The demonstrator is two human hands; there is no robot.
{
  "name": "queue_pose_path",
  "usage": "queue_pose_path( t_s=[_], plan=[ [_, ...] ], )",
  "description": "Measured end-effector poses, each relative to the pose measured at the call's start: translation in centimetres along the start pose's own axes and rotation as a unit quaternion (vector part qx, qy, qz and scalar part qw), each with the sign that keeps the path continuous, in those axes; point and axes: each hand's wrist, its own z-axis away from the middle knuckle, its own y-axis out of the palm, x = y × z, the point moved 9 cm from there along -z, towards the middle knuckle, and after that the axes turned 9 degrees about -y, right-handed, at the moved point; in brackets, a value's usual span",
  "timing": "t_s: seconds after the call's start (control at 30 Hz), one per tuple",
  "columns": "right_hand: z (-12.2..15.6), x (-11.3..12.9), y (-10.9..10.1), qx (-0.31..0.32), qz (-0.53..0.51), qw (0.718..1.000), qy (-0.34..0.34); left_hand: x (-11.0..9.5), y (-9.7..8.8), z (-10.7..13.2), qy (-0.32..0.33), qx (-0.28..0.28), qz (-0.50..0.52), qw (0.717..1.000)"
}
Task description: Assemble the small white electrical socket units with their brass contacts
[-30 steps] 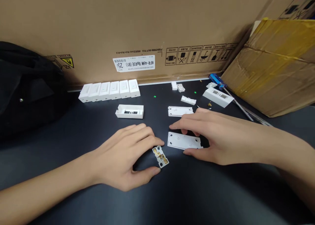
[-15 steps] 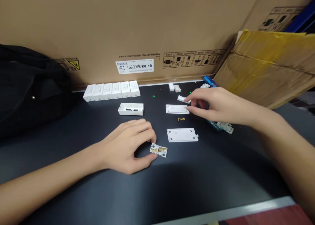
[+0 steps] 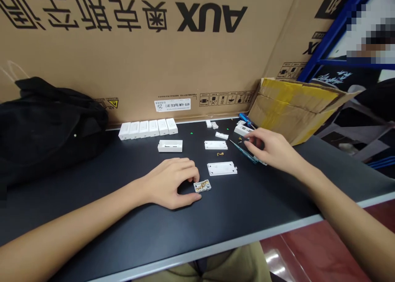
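Note:
My left hand (image 3: 173,182) rests on the black table (image 3: 123,216), fingers curled, thumb and forefinger pinched on a small white insert with brass contacts (image 3: 202,186). A flat white cover plate (image 3: 222,168) lies just right of it. My right hand (image 3: 271,149) is farther back on the right, its fingertips drawn together near a white housing (image 3: 243,130). I cannot make out whether they grip anything. A thin screwdriver with a teal handle (image 3: 245,151) lies on the table under that hand. A second white plate (image 3: 216,144) and a loose brass piece (image 3: 220,153) sit between the hands.
Several white switch blocks in a row (image 3: 148,128) and an open white casing (image 3: 170,145) stand at the back. A black bag (image 3: 46,125) is at left, a large cardboard box (image 3: 138,55) behind, a taped box (image 3: 293,105) at right. The table's front edge (image 3: 234,241) is close.
My right hand left the cover plate and reached back and right, first to a small white piece, then toward the housing. My left hand turned the insert. The view pulled back.

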Motion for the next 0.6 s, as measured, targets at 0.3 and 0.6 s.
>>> queue_pose_path(
  t_s=[0.3,0.6],
  plan=[
    [7.0,-0.5,-1.2,-0.009,-0.024,0.998,0.05,0.3,0.3,-0.1,0.004,0.007,0.011,1.0],
    [6.8,4.1,-0.6,-0.028,-0.125,0.99,0.054,0.4,0.3,-0.1,-0.007,0.02,0.006,1.0]
  ],
)
